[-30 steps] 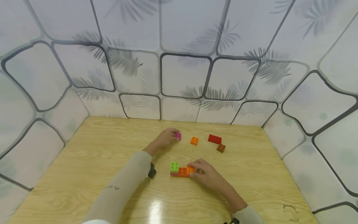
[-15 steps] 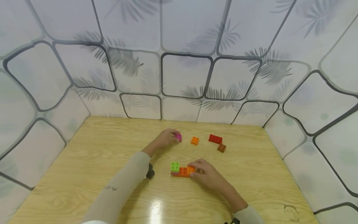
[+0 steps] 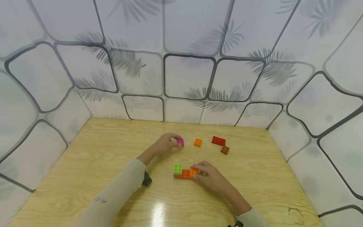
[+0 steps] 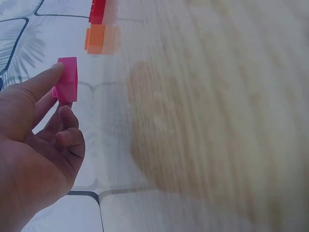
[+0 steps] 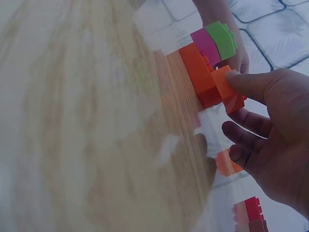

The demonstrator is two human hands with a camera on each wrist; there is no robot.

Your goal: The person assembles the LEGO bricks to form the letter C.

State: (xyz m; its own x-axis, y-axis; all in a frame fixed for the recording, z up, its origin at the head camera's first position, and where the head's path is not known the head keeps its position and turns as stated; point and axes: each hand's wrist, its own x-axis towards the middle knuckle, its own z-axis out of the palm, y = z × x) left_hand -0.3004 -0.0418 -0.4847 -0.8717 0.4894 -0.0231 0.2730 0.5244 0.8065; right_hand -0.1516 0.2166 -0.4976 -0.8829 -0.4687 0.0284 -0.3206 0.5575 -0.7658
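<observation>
My left hand [image 3: 163,143] pinches a pink toy building brick [image 3: 181,142] between thumb and fingers, at the left of the loose bricks. In the left wrist view this pink brick [image 4: 67,79] is held on edge at the fingertips, other fingers curled loosely below. Nearer to me, my right hand [image 3: 210,178] grips a small orange brick [image 5: 227,87] at the right end of a long red-orange brick [image 5: 197,72]. On that long brick's left end, a second pink brick [image 5: 205,46] carries a lime green brick [image 3: 177,169] on top.
Beyond the right hand lie a loose orange brick [image 3: 198,142], a red brick [image 3: 218,141] and a brown brick [image 3: 225,149], the last two close together. A patterned wall [image 3: 187,78] rises behind the wooden table [image 3: 85,157] and at both sides.
The left hand has drawn the pink brick a little toward me, its forearm shifting down and left. My right hand and the joined bricks have stayed in place.
</observation>
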